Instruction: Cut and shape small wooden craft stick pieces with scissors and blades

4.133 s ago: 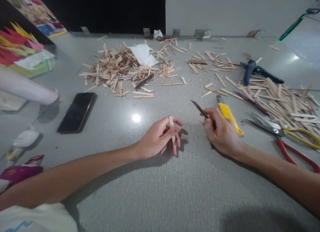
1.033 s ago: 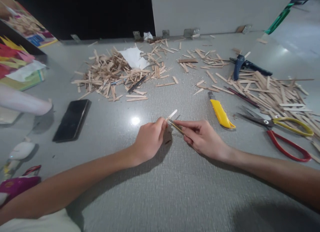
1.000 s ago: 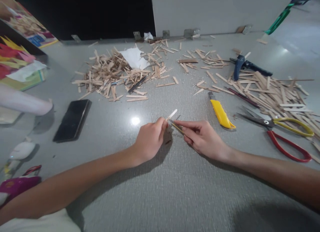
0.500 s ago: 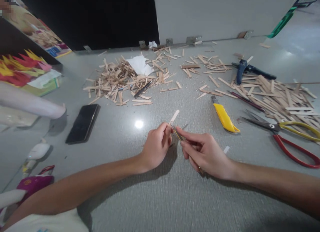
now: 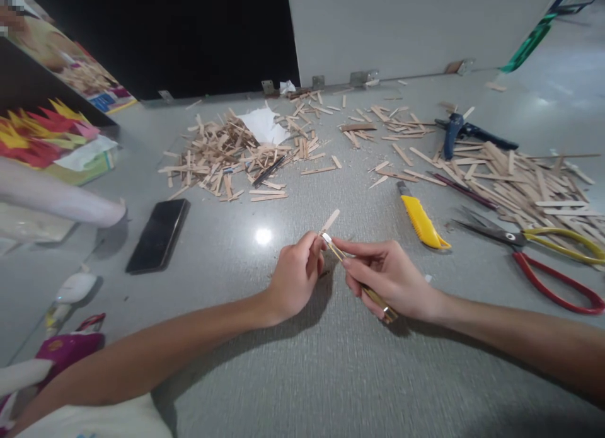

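Observation:
Near the middle of the table, my left hand [image 5: 297,277] is closed on a wooden craft stick [image 5: 330,220], whose rounded end sticks up past the thumb. My right hand [image 5: 390,277] grips a slim gold-coloured utility knife [image 5: 379,301]. The bright tip of this knife touches or nearly touches the stick just above my left thumb; the exact contact is too small to make out. Beyond my right hand lies a yellow utility knife [image 5: 420,220]. Farther right are scissors [image 5: 513,237] with one red and one yellow handle.
A heap of cut sticks [image 5: 212,154] with white paper [image 5: 265,126] lies at the back. More sticks [image 5: 520,179] and a dark blue tool [image 5: 454,135] are at right. To the left are a phone [image 5: 158,236], a white cable adapter [image 5: 76,287] and another person's arm [image 5: 61,189].
The gold utility knife has turned in my right hand, so its body and back end now show below the palm. My left hand and the craft stick stay nearly in place.

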Action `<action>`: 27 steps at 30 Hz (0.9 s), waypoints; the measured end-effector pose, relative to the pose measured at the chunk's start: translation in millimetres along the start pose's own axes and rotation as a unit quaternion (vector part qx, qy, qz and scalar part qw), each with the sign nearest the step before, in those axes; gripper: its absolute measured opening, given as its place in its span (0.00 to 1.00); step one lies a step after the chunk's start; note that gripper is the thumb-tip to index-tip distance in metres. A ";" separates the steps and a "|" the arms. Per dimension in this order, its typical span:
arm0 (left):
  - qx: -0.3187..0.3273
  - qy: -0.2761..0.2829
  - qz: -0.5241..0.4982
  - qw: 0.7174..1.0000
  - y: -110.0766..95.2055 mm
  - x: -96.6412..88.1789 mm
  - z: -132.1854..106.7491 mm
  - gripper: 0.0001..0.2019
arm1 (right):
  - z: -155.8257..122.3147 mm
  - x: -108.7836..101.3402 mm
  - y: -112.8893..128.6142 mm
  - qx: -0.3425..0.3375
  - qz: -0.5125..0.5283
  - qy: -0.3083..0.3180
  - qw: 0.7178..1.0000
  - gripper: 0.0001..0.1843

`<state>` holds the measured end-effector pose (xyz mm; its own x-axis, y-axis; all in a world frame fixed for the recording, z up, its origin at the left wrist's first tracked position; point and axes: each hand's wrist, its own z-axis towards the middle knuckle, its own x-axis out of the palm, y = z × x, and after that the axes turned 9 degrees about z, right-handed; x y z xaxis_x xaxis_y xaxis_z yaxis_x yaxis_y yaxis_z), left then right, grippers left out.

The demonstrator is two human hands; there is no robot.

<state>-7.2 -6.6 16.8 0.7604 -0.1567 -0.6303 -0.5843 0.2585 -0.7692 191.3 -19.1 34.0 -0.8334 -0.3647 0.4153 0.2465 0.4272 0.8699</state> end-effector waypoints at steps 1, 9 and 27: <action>0.001 -0.001 -0.003 1.000 -0.2 0.7 -0.1 0.26 | 0.1 0.9 -3.2 -0.006 0.001 0.001 1.000 0.36; -0.043 0.036 -0.100 0.993 -1.7 -0.2 8.3 0.25 | -0.5 -0.9 -17.5 -0.047 -0.083 -0.042 0.995 0.36; -0.109 0.143 -0.311 0.933 2.9 -6.3 19.3 0.24 | -4.4 -14.7 -13.9 -0.142 -0.249 -0.031 0.958 0.26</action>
<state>-8.2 13.6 20.5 0.8828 -0.4686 -0.0327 -0.1226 -0.1626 -0.9790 202.3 -23.4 17.0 -0.9085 -0.4106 -0.0779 -0.0710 -0.0320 0.9970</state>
